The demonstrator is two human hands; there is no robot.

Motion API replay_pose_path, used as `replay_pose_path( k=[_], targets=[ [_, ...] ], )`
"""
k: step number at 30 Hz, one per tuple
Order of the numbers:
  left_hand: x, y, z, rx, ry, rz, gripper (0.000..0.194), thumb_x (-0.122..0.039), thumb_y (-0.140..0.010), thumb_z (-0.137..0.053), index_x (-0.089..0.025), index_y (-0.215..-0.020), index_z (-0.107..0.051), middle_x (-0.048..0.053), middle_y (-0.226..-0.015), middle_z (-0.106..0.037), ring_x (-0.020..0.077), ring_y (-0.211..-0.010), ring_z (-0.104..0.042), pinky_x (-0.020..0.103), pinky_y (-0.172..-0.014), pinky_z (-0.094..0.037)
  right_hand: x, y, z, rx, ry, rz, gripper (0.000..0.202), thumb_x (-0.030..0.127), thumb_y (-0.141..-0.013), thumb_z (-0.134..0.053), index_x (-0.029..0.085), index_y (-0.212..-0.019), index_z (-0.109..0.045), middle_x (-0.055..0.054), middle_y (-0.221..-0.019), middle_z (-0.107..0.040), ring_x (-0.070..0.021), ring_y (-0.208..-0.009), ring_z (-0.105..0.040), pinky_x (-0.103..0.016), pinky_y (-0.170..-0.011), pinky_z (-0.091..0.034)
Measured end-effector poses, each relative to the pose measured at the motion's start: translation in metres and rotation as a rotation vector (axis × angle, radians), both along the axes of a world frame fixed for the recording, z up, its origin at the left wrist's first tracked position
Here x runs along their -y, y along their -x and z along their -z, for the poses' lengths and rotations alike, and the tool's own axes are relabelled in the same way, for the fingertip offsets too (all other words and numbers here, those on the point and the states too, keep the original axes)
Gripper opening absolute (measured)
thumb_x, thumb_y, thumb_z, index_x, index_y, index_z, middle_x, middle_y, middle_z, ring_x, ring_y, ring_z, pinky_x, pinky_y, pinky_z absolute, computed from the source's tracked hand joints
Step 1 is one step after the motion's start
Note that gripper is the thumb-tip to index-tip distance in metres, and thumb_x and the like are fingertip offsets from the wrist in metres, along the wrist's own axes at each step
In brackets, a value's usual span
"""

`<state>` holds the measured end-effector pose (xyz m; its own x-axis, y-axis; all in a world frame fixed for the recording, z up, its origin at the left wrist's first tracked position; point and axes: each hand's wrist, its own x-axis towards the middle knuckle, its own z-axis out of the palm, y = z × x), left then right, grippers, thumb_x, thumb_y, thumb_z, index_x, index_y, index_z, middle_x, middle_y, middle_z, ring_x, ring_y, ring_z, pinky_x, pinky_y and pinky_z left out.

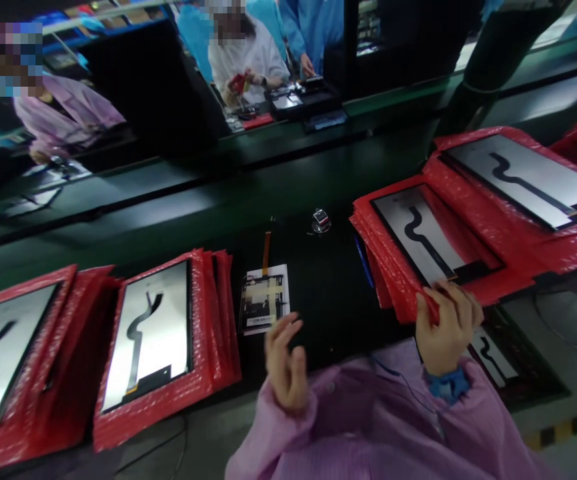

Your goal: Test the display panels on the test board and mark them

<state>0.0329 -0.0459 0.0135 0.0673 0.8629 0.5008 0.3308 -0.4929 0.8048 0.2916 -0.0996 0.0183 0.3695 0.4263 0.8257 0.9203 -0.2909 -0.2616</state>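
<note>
My left hand point(285, 370) is raised with fingers and thumb apart, holding nothing. Just beyond it lies a small electronic assembly point(264, 299) with tan tape, a white label and an orange flex cable point(267, 250). My right hand point(447, 327) curls over the near edge of a red bubble-wrap bag point(403, 293) on the right stack, with red film between thumb and fingers. On that bag rests a display panel point(431, 233), silver back up, with a curved black ribbon cable. My fingertips are at the panel's near edge; exact contact is unclear.
More display panels lie on red bag stacks: one left of centre point(151, 333), one far left point(8, 353), one far right point(528, 177). A small shiny metal object point(321, 221) sits on the dark table point(328, 287). Co-workers point(251, 60) work across the bench.
</note>
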Motion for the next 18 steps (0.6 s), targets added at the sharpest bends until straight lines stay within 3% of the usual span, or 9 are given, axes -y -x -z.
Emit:
replay_pose_path(
  k=[3, 8, 11, 13, 15, 18],
  targets=[
    [-0.001, -0.060, -0.013, 0.236, 0.296, 0.407, 0.029, -0.036, -0.100, -0.050, -0.022, -0.118, -0.068, 0.010, -0.119, -0.068, 0.0249, -0.115, -0.063, 0.042, -0.100, -0.050, 0.001, -0.007, -0.005, -0.080, -0.038, -0.079, 0.009, 0.020, -0.087, -0.069, 0.024, -0.096, -0.069, -0.009, -0.103, -0.073, -0.0258, -0.101, -0.066, -0.049, -0.096, -0.050],
    [-0.012, -0.128, -0.034, 0.592, 0.854, 0.717, 0.050, -0.056, -0.087, -0.068, -0.016, -0.116, -0.067, 0.012, -0.113, -0.071, 0.0231, -0.104, -0.069, 0.038, -0.097, -0.052, 0.005, 0.000, -0.023, -0.303, -0.062, -0.130, 0.006, 0.025, -0.090, -0.066, 0.024, -0.085, -0.070, -0.005, -0.088, -0.073, -0.0235, -0.091, -0.065, -0.046, -0.090, -0.049],
    [-0.017, -0.150, -0.044, 0.678, 1.058, 0.753, 0.060, -0.058, -0.076, -0.079, -0.018, -0.119, -0.063, 0.008, -0.106, -0.072, 0.0198, -0.092, -0.070, 0.033, -0.085, -0.055, 0.012, 0.016, -0.027, -0.276, -0.067, -0.180, 0.006, 0.025, -0.088, -0.067, 0.026, -0.082, -0.070, -0.003, -0.083, -0.073, -0.0233, -0.085, -0.066, -0.052, -0.094, -0.049],
    [-0.017, -0.156, -0.050, 0.712, 1.137, 0.705, 0.054, -0.054, -0.071, -0.083, -0.017, -0.106, -0.066, 0.005, -0.095, -0.072, 0.0164, -0.077, -0.069, 0.030, -0.075, -0.055, 0.017, 0.033, -0.025, -0.202, -0.055, -0.258, 0.010, 0.023, -0.086, -0.067, 0.031, -0.081, -0.072, -0.001, -0.080, -0.075, -0.0242, -0.081, -0.068, -0.054, -0.092, -0.053],
    [-0.017, -0.152, -0.054, 0.732, 1.180, 0.634, 0.047, -0.045, -0.063, -0.089, -0.015, -0.092, -0.066, 0.004, -0.084, -0.072, 0.0150, -0.068, -0.067, 0.028, -0.069, -0.054, 0.023, 0.052, -0.022, -0.127, -0.027, -0.325, 0.021, 0.020, -0.083, -0.066, 0.039, -0.081, -0.075, 0.003, -0.078, -0.076, -0.0253, -0.075, -0.069, -0.052, -0.083, -0.059],
    [-0.017, -0.126, -0.055, 0.750, 1.244, 0.524, 0.044, -0.036, -0.056, -0.092, -0.014, -0.085, -0.067, 0.003, -0.075, -0.072, 0.0160, -0.064, -0.068, 0.027, -0.064, -0.055, 0.032, 0.073, -0.020, -0.088, 0.034, -0.418, 0.035, 0.019, -0.080, -0.064, 0.050, -0.089, -0.077, 0.007, -0.083, -0.078, -0.0275, -0.073, -0.072, -0.049, -0.072, -0.065]
  ],
)
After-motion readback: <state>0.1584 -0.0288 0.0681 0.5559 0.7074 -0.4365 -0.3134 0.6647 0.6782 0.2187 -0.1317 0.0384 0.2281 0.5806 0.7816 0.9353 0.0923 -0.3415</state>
